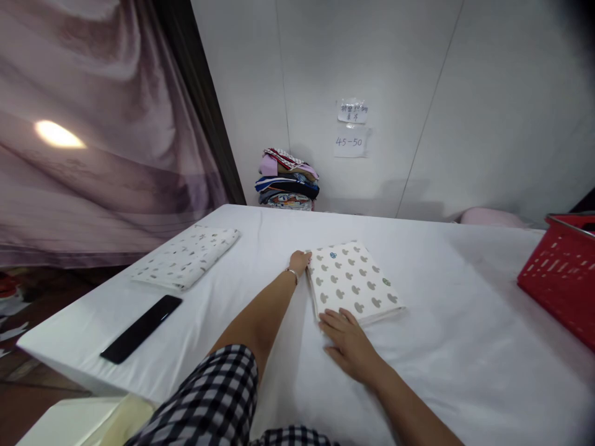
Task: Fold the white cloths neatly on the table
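1. Wall (400, 68): pale panels with thin dark seams, forming the background.
2. Curtain (93, 179): pinkish-mauve, hanging in folds at the left, with a bright patch of light on it.
3. White-covered table (465, 347): spread before me, its covering lightly creased.
4. Red plastic basket (555, 272): slotted wall, at the right side of the table.
5. Gingham sleeve (209, 396): black-and-white check, on my left upper arm.
6. Stack of folded fabrics (287, 186): multicoloured, beyond the table's far edge, in front of the wall.
7. Mushroom-print cloth (349, 280): white, folded into a flat square, lying near the middle of the table between my hands and the far edge; grey-beige motifs, with one blue and one green among them.
8. Leaf-like-print cloth (190, 257): white, folded flat, well to the left of item 7.
9. Black phone-like slab (142, 329): flat on the table, just nearer to me than item 8.
10. My right hand (348, 347): fingers extended and unclenched, tips resting on the near-left corner of item 7.
11. My left hand (299, 261): fingertips touching the far-left corner of item 7; I cannot tell whether they pinch it.
12. Two paper notes (351, 142): fixed to the wall, the lower reading "45-50".
13. Bracelet (292, 275): silvery, around my left wrist.
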`<move>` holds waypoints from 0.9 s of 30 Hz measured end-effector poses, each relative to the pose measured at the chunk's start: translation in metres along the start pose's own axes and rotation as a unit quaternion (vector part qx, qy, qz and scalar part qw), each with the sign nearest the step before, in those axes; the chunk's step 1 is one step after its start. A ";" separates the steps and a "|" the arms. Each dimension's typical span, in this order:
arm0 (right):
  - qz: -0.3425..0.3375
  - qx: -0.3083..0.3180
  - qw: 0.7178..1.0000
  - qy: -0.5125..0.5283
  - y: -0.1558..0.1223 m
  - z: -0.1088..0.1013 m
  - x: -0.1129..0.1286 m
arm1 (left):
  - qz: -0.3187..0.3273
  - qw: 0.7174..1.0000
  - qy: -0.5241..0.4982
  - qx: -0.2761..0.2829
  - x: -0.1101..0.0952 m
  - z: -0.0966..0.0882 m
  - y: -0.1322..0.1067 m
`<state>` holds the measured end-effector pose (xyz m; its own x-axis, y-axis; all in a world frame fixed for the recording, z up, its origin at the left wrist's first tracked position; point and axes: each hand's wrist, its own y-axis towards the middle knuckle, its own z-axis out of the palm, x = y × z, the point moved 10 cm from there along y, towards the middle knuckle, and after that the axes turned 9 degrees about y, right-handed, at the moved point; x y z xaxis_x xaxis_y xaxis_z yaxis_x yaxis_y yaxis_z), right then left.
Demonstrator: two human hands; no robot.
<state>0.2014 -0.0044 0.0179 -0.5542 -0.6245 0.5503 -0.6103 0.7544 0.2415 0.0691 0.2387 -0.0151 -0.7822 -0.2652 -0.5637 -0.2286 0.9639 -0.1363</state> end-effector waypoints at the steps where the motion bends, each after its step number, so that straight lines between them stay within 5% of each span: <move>1: -0.003 0.006 1.000 0.003 0.000 0.001 0.002 | 0.005 1.000 0.000 -0.005 -0.001 -0.004 -0.003; 7: -0.013 0.026 0.999 0.012 0.000 0.003 0.007 | 0.102 0.992 0.001 -0.068 -0.019 -0.028 -0.042; 13: 0.000 0.025 0.998 0.051 0.000 -0.003 0.009 | 0.404 0.915 0.013 -0.012 -0.053 0.001 -0.104; 16: 0.000 0.022 0.998 0.066 0.000 -0.005 0.010 | 0.365 0.929 -0.023 -0.047 -0.042 0.000 -0.102; 20: 0.000 0.023 0.997 0.068 -0.001 -0.006 0.009 | 0.201 0.972 -0.063 -0.100 -0.012 -0.014 -0.091; 23: 0.002 0.026 0.997 0.069 -0.001 -0.004 0.009 | 0.096 0.990 -0.080 -0.065 0.009 -0.013 -0.089; 27: 0.001 0.022 0.998 0.065 -0.001 -0.004 0.010 | 0.077 0.995 -0.062 -0.009 0.013 -0.007 -0.089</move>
<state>0.1985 -0.0104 0.0269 -0.4788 -0.5899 0.6503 -0.6353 0.7440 0.2072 0.0756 0.1493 -0.0044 -0.7314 -0.1092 -0.6731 -0.1238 0.9920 -0.0265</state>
